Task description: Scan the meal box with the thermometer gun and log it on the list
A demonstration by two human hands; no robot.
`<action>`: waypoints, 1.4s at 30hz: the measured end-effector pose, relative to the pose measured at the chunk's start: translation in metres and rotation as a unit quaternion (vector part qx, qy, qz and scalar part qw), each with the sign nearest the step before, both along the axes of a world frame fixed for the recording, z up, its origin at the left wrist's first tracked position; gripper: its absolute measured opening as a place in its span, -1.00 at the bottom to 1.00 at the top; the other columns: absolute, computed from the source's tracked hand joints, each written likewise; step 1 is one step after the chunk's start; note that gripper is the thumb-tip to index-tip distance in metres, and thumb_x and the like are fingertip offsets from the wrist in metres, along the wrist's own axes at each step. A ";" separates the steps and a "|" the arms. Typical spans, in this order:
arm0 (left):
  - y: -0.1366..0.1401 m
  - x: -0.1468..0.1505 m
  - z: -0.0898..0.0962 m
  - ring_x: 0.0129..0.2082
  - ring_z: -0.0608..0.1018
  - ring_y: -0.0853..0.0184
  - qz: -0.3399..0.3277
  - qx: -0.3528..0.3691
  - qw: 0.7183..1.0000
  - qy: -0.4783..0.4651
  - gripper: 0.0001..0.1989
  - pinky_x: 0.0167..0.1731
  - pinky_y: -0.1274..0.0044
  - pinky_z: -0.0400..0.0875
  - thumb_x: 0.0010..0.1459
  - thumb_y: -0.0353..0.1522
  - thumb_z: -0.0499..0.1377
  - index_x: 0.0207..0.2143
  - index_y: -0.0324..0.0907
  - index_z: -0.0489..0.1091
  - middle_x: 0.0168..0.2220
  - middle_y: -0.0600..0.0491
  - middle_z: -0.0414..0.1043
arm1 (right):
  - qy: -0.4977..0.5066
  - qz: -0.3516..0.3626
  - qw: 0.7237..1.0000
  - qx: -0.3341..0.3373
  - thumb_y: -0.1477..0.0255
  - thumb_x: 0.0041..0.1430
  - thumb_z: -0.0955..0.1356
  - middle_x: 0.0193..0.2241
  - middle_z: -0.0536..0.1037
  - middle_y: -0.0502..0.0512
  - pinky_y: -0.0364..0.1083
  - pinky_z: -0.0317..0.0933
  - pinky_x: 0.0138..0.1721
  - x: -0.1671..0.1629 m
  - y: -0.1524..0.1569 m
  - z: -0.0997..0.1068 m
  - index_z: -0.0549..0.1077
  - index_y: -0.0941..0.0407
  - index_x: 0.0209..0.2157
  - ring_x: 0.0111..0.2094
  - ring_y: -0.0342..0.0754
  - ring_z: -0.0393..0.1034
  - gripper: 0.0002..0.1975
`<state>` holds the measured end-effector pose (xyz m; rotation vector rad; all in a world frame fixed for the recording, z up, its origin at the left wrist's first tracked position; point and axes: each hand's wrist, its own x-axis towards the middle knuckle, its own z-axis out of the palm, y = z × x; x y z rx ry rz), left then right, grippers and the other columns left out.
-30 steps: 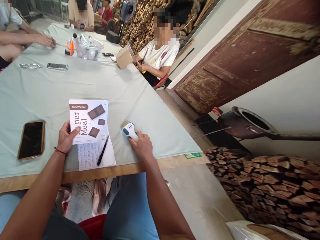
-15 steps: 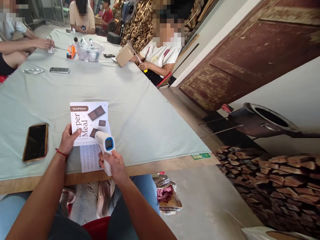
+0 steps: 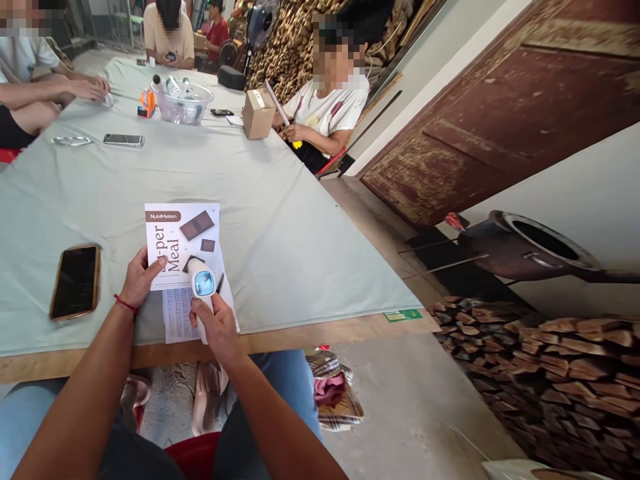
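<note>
My left hand (image 3: 139,277) grips the left edge of a white printed card (image 3: 187,230) marked NutriMotion, thumb on its face. Whether it is a flat box or a booklet I cannot tell. My right hand (image 3: 217,327) is wrapped round the handle of a white infrared thermometer (image 3: 197,267), whose small screen glows light blue. Its front end overlaps the card's lower right corner. Under the card lies a sheet with rows of writing (image 3: 179,320). A dark pen-like thing (image 3: 220,283) shows just right of the thermometer. Left of my left hand lies a phone (image 3: 75,283).
The cloth-covered table (image 3: 290,253) bears a plastic basin of bottles (image 3: 184,107), an orange tape dispenser (image 3: 147,104), and another phone (image 3: 124,140). Across it, a person (image 3: 325,113) sits beside a cardboard box (image 3: 259,115). Firewood (image 3: 575,360) is stacked at right.
The thermometer has shifted left and tilted, and its screen has turned from dark to lit. The pen-like thing has come into view. Across the table, the cardboard box now stands upright.
</note>
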<state>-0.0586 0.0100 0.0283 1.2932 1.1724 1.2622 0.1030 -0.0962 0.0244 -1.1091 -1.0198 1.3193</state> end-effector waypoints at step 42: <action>0.025 -0.019 -0.034 -0.07 0.53 0.21 0.226 0.181 0.953 -0.093 -0.38 -0.05 0.35 0.47 -0.09 -0.07 0.40 -0.05 -0.12 0.29 -0.05 -0.04 0.45 | -0.110 -0.072 0.991 0.005 0.04 0.11 0.36 -0.57 0.43 -0.04 -0.11 0.22 -0.40 0.058 -0.004 0.015 0.44 0.11 -0.31 -0.50 -0.09 0.30 -0.61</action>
